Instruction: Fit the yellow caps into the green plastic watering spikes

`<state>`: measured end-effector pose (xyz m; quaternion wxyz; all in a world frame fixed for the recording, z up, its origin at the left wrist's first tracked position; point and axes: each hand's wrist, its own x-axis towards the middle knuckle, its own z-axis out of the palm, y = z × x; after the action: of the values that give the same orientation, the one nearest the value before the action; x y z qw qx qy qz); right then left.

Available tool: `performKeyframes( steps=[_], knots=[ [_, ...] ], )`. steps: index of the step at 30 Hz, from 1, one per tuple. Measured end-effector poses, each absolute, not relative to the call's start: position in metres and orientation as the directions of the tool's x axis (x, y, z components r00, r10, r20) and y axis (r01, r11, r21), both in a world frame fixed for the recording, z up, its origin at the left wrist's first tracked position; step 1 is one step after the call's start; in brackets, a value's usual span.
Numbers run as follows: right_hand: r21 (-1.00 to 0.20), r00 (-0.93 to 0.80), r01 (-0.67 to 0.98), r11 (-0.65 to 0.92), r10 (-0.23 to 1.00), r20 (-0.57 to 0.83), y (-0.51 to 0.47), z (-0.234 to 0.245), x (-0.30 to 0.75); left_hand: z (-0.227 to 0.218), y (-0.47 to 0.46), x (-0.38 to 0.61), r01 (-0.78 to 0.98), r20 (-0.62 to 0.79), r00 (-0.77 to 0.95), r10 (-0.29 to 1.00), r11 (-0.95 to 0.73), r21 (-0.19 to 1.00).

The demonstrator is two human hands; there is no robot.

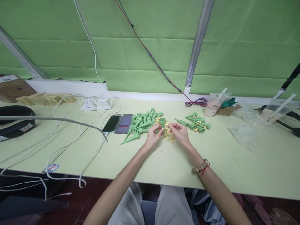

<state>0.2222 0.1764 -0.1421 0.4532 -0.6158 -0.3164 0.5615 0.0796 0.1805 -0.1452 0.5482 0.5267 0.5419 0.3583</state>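
Observation:
My left hand [153, 134] holds a green cone-shaped plastic spike [162, 122] upright by its wide end. My right hand [179, 131] is right beside it, fingers pinched on a small yellow piece [169, 126] at the spike's top. Under both hands lies a heap of small yellow pieces [169, 136]. A pile of green spikes [142, 124] lies to the left of my hands. A smaller group of green spikes with yellow pieces [196, 122] lies to the right.
A phone [111, 123] lies left of the pile, with white cables [70, 140] and a power strip [96, 103] beyond. A drink cup [213, 104], clear plastic bags [243, 134] and a container [278, 110] stand to the right. Small boxes [44, 98] line the back left.

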Motion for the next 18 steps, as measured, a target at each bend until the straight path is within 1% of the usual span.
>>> performKeyframes(
  steps=[3, 5, 8, 10, 12, 13, 15, 18],
  knots=[
    [-0.873, 0.127, -0.127, -0.471, 0.865, -0.485, 0.175, -0.141, 0.222, -0.143, 0.18, 0.079, 0.222, -0.181, 0.142, 0.973, 0.146, 0.964],
    [-0.85, 0.102, -0.136, -0.508, 0.847, -0.522, 0.174, -0.141, 0.222, -0.143, 0.18, 0.08, 0.203, -0.187, 0.127, 0.974, 0.16, 0.966],
    [-0.863, 0.12, -0.146, -0.484, 0.857, -0.501, 0.174, -0.144, 0.221, -0.143, 0.179, 0.083, 0.128, -0.255, 0.109, 0.961, 0.241, 0.962],
    [-0.905, 0.166, -0.103, -0.412, 0.89, -0.424, 0.175, -0.145, 0.221, -0.143, 0.179, 0.086, 0.085, -0.325, 0.115, 0.939, 0.317, 0.945],
    [-0.952, 0.192, -0.009, -0.307, 0.934, -0.303, 0.175, -0.147, 0.224, -0.143, 0.18, 0.088, 0.055, -0.396, 0.119, 0.91, 0.392, 0.918],
    [-0.968, 0.174, 0.046, -0.248, 0.956, -0.236, 0.175, -0.147, 0.225, -0.142, 0.18, 0.088, 0.044, -0.426, 0.117, 0.897, 0.424, 0.905],
    [-0.982, 0.084, 0.145, -0.122, 0.99, -0.11, 0.175, -0.149, 0.23, -0.142, 0.181, 0.087, 0.017, -0.474, 0.102, 0.874, 0.475, 0.88],
    [-0.96, -0.025, 0.276, 0.045, 0.999, 0.04, 0.175, -0.153, 0.237, -0.142, 0.183, 0.084, 0.005, -0.51, 0.118, 0.852, 0.513, 0.858]
  ],
)
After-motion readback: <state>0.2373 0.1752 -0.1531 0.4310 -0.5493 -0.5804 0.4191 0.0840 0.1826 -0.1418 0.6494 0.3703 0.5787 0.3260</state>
